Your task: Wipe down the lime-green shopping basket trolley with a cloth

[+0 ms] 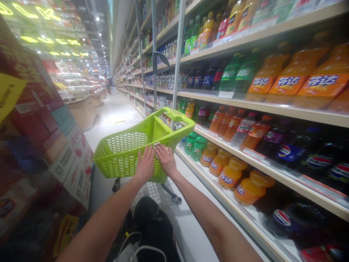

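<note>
A bright green plastic shopping cart [125,160] with honeycomb-like holes in its walls stands sideways in front of me. My left hand [145,162] lies against its near side wall, fingers stretched out toward the upper rim. Just right of it, almost touching, my right hand [166,160] rests on the same wall with its fingers extended. A small pale patch [156,145] shows at the right fingertips; what it is I cannot make out. The cart's handle [180,118] points to the right, toward the shelves. The part of the cart's inside that I see holds nothing.
Drink shelves [261,103] run along the right, with large orange soda bottles [289,78], green-capped 7-Up bottles [199,147] and dark cola bottles [321,162]. Stacked cartons [71,163] stand close on the left. The tiled aisle floor [120,109] stretches ahead past produce stands [79,111].
</note>
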Tool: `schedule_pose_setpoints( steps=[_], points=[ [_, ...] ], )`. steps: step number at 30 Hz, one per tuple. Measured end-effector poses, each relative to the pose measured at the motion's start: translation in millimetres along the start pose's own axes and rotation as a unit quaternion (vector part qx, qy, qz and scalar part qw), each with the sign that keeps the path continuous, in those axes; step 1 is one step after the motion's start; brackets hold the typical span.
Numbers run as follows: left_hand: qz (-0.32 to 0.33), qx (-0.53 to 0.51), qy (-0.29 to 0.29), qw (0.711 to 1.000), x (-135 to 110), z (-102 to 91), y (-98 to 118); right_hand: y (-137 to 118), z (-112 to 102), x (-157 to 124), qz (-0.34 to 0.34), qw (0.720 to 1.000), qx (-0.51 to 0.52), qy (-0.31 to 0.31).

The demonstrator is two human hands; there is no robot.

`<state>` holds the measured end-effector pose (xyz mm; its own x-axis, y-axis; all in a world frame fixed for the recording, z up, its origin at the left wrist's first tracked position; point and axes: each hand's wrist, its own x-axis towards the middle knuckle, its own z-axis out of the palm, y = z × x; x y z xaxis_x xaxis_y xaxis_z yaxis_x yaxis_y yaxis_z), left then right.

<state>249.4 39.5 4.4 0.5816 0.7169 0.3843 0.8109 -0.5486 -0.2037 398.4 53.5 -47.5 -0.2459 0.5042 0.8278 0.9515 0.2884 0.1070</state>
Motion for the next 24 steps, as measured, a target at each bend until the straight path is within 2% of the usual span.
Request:
schedule_pose_setpoints(
  steps=[2, 6, 8, 12, 18, 21, 24],
  points=[
    [-0.008, 0.001, -0.007, 1.000, -5.0, 3.0, -7.1, -0.5, -5.2, 4.8, 0.008, 1.000, 0.006, 0.017],
    [-0.038, 0.008, 0.010, 0.999, -10.5, 4.9, -25.3, 6.7, -15.7, 30.5, 0.096, 0.992, 0.004, 0.087],
    [-0.052, 0.010, 0.009, 0.999, -11.6, 3.9, -33.6, 5.2, -13.4, 40.8, 0.115, 0.989, -0.002, 0.092],
    [-0.059, 0.013, -0.001, 0.998, -16.0, 3.6, -43.8, -20.2, 8.4, 36.4, 0.063, 0.998, 0.013, 0.011],
    [-0.050, 0.016, -0.008, 0.999, -33.5, 13.1, -54.6, -63.3, 41.9, -1.6, -0.011, 0.994, 0.055, -0.093],
    [-0.060, 0.016, -0.020, 0.998, -43.6, 17.4, -62.0, -69.6, 41.4, -8.7, -0.043, 0.992, 0.064, -0.100],
    [-0.077, 0.014, -0.027, 0.997, -51.5, 19.2, -70.9, -70.9, 28.1, 5.1, -0.033, 0.996, 0.069, -0.054]
  ],
)
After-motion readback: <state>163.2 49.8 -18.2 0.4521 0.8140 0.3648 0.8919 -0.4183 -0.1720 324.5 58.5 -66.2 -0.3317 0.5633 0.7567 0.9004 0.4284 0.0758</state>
